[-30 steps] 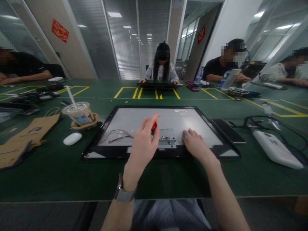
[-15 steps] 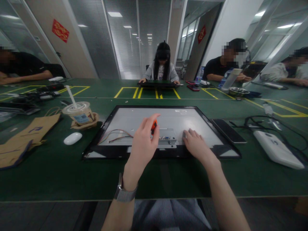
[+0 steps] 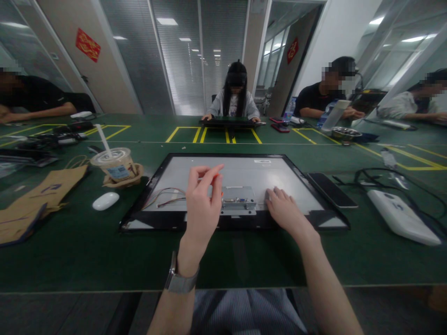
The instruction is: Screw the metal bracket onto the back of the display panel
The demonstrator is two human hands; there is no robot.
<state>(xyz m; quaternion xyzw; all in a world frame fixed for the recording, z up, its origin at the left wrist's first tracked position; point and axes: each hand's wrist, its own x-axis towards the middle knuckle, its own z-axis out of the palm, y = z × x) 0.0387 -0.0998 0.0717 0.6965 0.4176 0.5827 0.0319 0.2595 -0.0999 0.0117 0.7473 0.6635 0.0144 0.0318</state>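
Observation:
My left hand (image 3: pixel 202 207), with a watch on its wrist, is closed around a screwdriver with an orange-and-black handle (image 3: pixel 218 175); the fingers hide most of it. It is above a display panel (image 3: pixel 226 170) that lies back side up, with a grey metal sheet inside a black frame. Beside that hand a metal bracket (image 3: pixel 240 191) with connector ports sits near the panel's front edge. Thin coloured wires (image 3: pixel 171 191) lie to its left. My right hand (image 3: pixel 284 207) rests on the panel right of the bracket, fingers stretched out and holding nothing.
Left of the panel are a white mouse (image 3: pixel 105 201), a drink cup (image 3: pixel 117 165) in a cardboard holder and a paper bag (image 3: pixel 45 190). At right lie a phone (image 3: pixel 331 190), a white device (image 3: pixel 401 216) and black cables (image 3: pixel 370 174). Several people sit around the green table.
My left hand has moved slightly left with the screwdriver, turning so that less of the handle shows and more of the bracket is visible. My right hand has stayed in place.

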